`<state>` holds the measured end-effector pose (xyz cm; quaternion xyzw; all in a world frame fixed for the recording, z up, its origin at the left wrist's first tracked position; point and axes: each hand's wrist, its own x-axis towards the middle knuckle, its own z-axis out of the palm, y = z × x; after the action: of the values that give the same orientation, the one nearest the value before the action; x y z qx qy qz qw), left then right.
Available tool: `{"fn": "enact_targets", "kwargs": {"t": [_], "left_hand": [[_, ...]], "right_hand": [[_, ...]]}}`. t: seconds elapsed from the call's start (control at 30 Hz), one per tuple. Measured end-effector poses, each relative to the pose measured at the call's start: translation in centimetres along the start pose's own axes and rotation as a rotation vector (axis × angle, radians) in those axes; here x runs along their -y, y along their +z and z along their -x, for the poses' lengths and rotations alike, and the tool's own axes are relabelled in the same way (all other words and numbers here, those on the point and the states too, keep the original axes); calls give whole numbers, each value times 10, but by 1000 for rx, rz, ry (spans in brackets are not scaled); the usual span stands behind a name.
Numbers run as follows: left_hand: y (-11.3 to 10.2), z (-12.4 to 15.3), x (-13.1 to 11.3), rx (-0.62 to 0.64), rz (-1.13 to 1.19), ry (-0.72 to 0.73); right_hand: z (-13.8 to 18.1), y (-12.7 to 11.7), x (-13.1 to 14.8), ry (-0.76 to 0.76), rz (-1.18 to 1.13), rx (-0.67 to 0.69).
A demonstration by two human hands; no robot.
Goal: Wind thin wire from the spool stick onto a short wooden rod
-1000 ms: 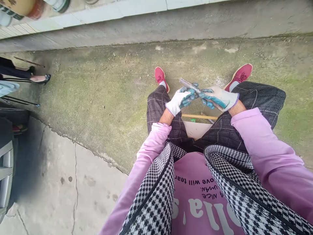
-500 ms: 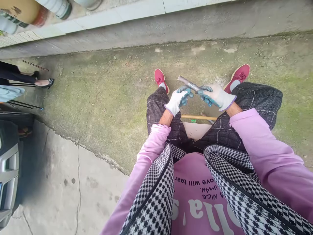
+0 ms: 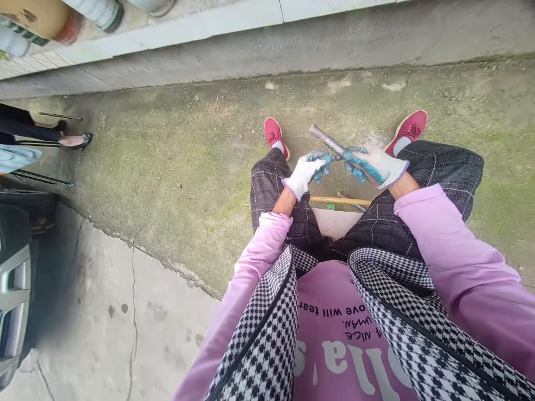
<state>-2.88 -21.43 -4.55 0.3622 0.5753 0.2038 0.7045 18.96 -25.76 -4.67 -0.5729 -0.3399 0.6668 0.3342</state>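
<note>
Both hands wear white gloves with blue-green coated palms and fingers. My right hand [image 3: 371, 165] is closed around one end of a grey metal tube [image 3: 321, 134], which slants up to the left. Thin silvery wire [image 3: 335, 146] is coiled round the tube's middle, just beyond the right fingers. Close under the coil, my left hand [image 3: 312, 170] is closed in a pinch, with a fine strand of the wire at its fingertips. Gloved fingers hide the tube's lower end and much of the strand.
Between my knees lie a yellowish stick [image 3: 340, 200] and a small green scrap [image 3: 330, 206]. My red shoes [image 3: 273, 133] stand apart on mossy concrete. A low ledge [image 3: 234, 25] carrying pots runs across the top. At left are another person's legs [image 3: 42, 132] and a car wheel [image 3: 16, 284].
The tube has turned and shifted slightly right, so its free end sits higher. My right hand has rotated a little with it; the left hand remains close beside the coil.
</note>
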Motion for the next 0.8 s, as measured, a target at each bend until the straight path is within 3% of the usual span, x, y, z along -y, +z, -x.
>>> {"fn": "enact_targets", "kwargs": {"t": [0.13, 0.5, 0.73, 0.8], "left_hand": [[-3, 1, 3, 37, -12, 29], [-6, 8, 8, -13, -7, 118], [-9, -3, 15, -151, -322, 426], [-9, 1, 14, -167, -338, 419]], "right_hand": [[2, -2, 0, -10, 0, 13], [-1, -5, 2, -5, 89, 19], [-6, -5, 2, 42, 168, 8], [-6, -4, 3, 44, 168, 4]]}}
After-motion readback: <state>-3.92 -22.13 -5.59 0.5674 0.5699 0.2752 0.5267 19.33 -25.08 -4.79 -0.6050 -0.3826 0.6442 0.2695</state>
